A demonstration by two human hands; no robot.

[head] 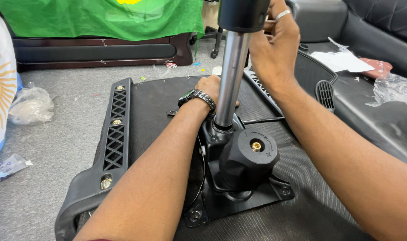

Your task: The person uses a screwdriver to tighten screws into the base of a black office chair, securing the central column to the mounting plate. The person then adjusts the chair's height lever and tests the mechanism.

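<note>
Your left hand (pixel 211 89) rests palm-down on the black underside of the chair seat (pixel 159 102), just behind the chrome gas-lift cylinder (pixel 231 76), which rises upright from the black tilt mechanism (pixel 239 178). Your right hand (pixel 274 44) is curled beside the top of the cylinder, just under its black sleeve (pixel 243 13); what it grips you cannot tell. The round tension knob (pixel 250 156) sits below, near your forearms.

The left hand (pixel 211 88), wearing a dark wristwatch (pixel 197 97), is resting on the upturned black chair seat (pixel 159 107) behind the chrome gas cylinder (pixel 231 76). The right hand (pixel 274 44), wearing a ring, is gripping near the cylinder's black top. A round black knob (pixel 250 156) is sitting on the metal mechanism plate (pixel 239 198) below.
</note>
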